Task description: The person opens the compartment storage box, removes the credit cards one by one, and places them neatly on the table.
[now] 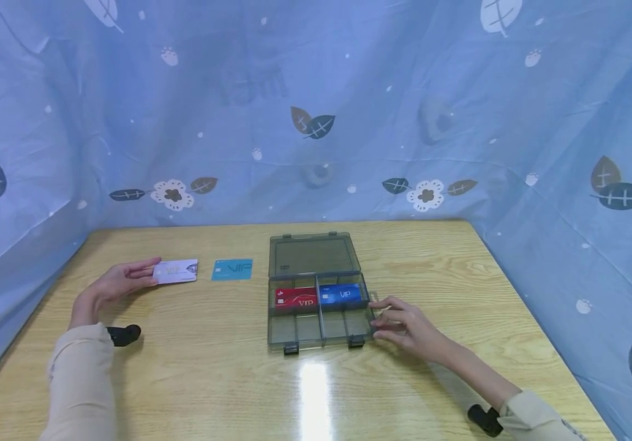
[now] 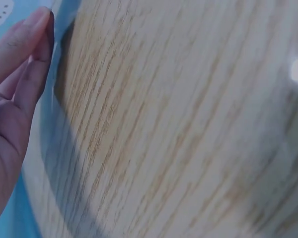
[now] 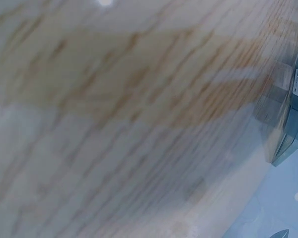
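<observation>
A grey see-through organiser box [image 1: 316, 331] lies open at the middle of the wooden table [image 1: 195, 367], its lid [image 1: 313, 255] folded back flat. A red VIP card [image 1: 296, 298] fills the back left compartment and a blue VIP card [image 1: 341, 294] the back right one. The two front compartments hold nothing. My right hand [image 1: 379, 317] rests against the box's right side, fingers relaxed. To the left lie a pale VIP card [image 1: 177, 271] and a teal VIP card [image 1: 231, 269]. My left hand [image 1: 149, 270] touches the pale card's left edge with straight fingers [image 2: 20, 59].
Blue leaf-print cloth [image 1: 316, 110] walls the table at the back and both sides. A black strap mount sits at each wrist, left [image 1: 124, 334] and right [image 1: 484, 420]. The right wrist view shows blurred table wood [image 3: 114, 124] and a corner of the box [image 3: 292, 129].
</observation>
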A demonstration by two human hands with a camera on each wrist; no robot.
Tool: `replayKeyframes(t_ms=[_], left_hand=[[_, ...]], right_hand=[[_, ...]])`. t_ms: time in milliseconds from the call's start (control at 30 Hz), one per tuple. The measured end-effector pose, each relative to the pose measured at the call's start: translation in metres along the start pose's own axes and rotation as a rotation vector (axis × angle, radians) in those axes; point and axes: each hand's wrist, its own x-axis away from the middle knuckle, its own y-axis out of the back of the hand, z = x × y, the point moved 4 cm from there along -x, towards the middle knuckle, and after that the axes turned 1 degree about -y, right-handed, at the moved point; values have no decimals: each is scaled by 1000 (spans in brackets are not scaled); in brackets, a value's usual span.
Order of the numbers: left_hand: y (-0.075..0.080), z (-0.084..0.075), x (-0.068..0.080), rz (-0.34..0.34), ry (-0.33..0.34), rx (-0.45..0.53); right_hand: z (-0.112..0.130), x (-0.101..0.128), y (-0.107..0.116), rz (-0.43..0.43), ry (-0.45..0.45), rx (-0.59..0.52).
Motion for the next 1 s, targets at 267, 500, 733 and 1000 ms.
replayKeyframes(t_ms=[267,500,733,1000], left_hand=[[1,0,-5,-7,29,-86],[1,-2,-13,-20,44,-184],[1,0,-12,-29,31,-221],[2,-7,-15,-40,-52,-241]], right_hand=[[-22,8,-5,25,-47,-2],[-35,14,-7,39,-95,-9],[-8,2,-4,30,-40,-1],[2,-2,0,26,-23,10]])
